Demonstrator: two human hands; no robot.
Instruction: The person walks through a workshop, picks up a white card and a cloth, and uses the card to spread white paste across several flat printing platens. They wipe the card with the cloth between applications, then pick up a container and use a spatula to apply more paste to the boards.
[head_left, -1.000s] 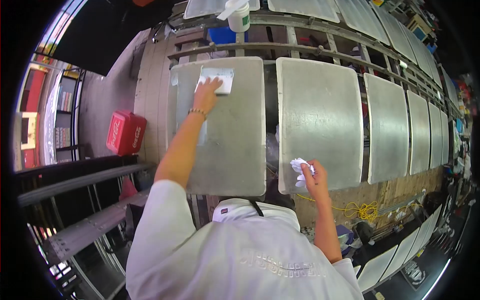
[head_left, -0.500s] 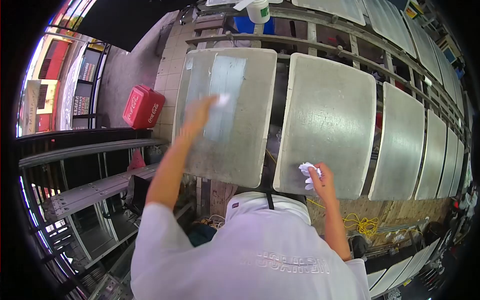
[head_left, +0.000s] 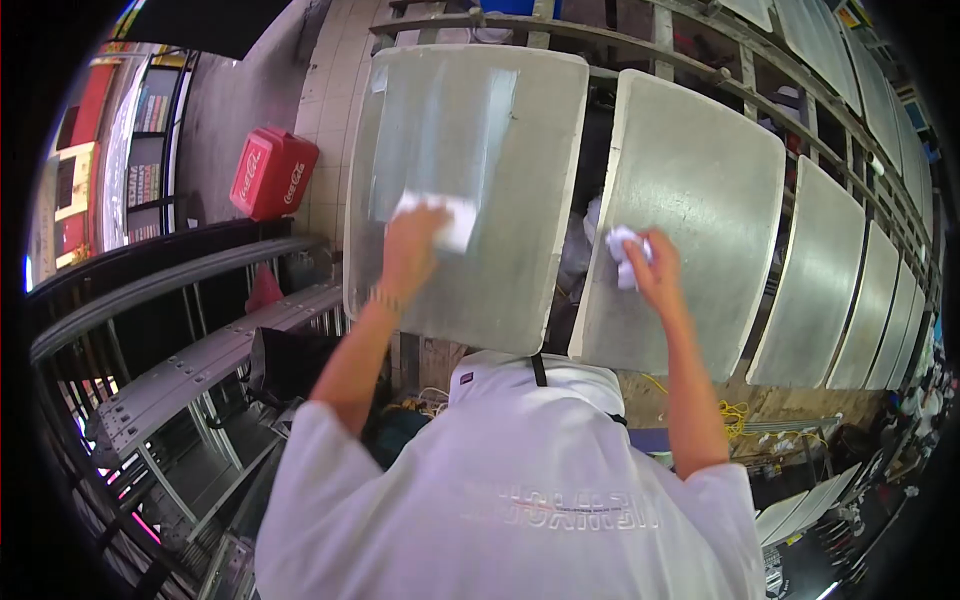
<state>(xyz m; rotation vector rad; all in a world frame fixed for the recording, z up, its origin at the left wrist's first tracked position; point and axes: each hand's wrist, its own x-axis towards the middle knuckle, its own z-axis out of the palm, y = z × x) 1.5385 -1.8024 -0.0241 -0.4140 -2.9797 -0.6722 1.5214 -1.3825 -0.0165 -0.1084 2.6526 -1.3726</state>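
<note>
Across the work area, a long frame of rails and crosspieces runs beside a row of flat panels. Two lie nearest the person: the left panel and the right panel, a gap between them. Both are dull grey, rounded at the corners and pale along the edges; the right one shows a soft sheen and fine scuffs. Bluish, wet-looking streaks run lengthwise on the left one. A boxy red cooler with white lettering sits beyond its left side. The left hand, blurred, is spread over a flat white pad on the left panel; the pad projects to the right of the fingers. The right hand pinches a crumpled white wad at its fingertips, above the right panel's left edge; contact cannot be determined.
</note>
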